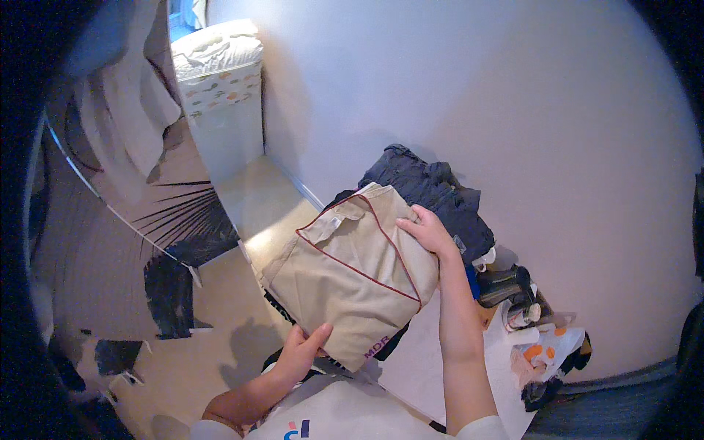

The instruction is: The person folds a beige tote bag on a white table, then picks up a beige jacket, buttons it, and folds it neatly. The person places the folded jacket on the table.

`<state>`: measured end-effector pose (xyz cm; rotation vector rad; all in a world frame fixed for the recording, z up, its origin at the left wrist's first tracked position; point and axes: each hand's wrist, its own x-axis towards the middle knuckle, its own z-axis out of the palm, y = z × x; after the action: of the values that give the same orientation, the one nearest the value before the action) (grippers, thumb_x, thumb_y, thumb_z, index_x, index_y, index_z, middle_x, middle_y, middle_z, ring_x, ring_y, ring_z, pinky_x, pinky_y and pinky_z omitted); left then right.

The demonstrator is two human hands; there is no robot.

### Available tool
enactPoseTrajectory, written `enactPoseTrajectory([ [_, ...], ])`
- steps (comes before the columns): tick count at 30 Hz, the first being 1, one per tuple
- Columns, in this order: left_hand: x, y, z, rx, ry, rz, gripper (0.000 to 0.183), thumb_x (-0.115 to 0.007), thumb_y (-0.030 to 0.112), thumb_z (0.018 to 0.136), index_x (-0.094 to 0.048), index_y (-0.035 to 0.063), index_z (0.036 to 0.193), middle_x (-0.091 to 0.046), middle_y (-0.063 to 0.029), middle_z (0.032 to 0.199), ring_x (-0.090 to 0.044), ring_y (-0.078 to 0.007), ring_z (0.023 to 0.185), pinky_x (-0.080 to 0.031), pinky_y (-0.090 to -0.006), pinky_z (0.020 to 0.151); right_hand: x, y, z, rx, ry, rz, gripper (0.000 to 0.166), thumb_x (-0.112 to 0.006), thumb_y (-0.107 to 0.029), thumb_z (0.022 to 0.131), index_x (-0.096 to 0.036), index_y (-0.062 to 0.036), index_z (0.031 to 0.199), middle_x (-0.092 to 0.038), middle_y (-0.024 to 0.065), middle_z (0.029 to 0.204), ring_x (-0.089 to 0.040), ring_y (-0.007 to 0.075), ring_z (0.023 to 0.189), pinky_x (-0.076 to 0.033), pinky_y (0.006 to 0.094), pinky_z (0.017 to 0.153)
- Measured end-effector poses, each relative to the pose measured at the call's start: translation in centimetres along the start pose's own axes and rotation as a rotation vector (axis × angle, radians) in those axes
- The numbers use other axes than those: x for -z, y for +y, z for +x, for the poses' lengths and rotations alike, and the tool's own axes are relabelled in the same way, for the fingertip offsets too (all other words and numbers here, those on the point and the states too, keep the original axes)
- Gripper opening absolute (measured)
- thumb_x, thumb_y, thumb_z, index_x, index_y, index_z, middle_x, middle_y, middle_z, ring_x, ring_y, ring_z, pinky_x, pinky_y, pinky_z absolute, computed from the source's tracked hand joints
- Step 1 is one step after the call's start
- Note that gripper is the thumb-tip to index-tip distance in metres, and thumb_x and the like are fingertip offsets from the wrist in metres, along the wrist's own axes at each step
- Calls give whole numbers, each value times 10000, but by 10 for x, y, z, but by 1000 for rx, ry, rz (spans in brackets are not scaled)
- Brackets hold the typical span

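A folded beige V-neck garment (341, 275) with dark red piping and embroidered letters lies in front of me, held by both hands. At its lower left edge, my left hand (301, 349) pinches the cloth, thumb on top and fingers hidden beneath. My right hand (432, 231) grips the upper right side near the shoulder, thumb and fingers on the fabric. Below the garment's lower left edge shows a black-and-white patterned cloth (279, 307). Just behind it sits a pile of dark clothes (426, 184), close to my right hand.
A white tabletop (418, 352) carries a dark transparent container (503, 286), a small bottle (522, 316) and an orange-dotted plastic bag (542, 352) at the right. A pale wall rises behind. At the upper left stands a tall white cabinet (225, 126) with cloth on top.
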<state>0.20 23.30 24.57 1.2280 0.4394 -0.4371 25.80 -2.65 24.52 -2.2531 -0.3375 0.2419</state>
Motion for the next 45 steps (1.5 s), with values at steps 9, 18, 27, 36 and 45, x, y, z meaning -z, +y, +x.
enactPoseTrajectory([
  [9,59,93,-16,-533,-397,806,236,-572,147,846,-613,11,1035,-661,-117,884,-645,-193,767,-489,-268,670,-6,-84,-52,241,384,-536,544,-629,-330,766,-478,-93,1231,-496,220,1210,-458,342,1146,-380,396,951],
  [18,-40,109,81,-1057,95,1427,631,-542,425,809,-418,64,1311,-213,-254,1423,-174,-442,1317,-171,-610,1005,-79,-91,-87,5,320,-779,745,-564,-540,768,-360,-145,1366,-304,246,1382,-283,403,1271,-204,545,1023],
  [27,-33,64,108,-910,-29,1452,687,-507,566,800,-383,182,1356,-161,-263,1442,-131,-443,1332,-121,-624,1008,-86,-66,-88,11,340,-600,657,-518,-474,817,-354,-156,1368,-342,189,1382,-290,356,1288,-209,473,1041],
  [36,-38,69,107,-909,-90,1535,686,-544,513,798,-353,191,1372,-152,-268,1443,-132,-433,1337,-112,-613,1018,-82,-31,-94,138,554,-131,473,-601,-303,821,-525,-59,1218,-506,130,1268,-415,293,1222,-295,398,1025],
  [45,-29,61,117,-925,-59,1614,650,-534,448,824,-329,201,1389,-201,-250,1437,-178,-405,1332,-132,-566,1042,-106,-52,-215,253,592,211,419,-637,-199,806,-540,-55,1187,-492,109,1289,-379,285,1260,-289,415,1044],
])
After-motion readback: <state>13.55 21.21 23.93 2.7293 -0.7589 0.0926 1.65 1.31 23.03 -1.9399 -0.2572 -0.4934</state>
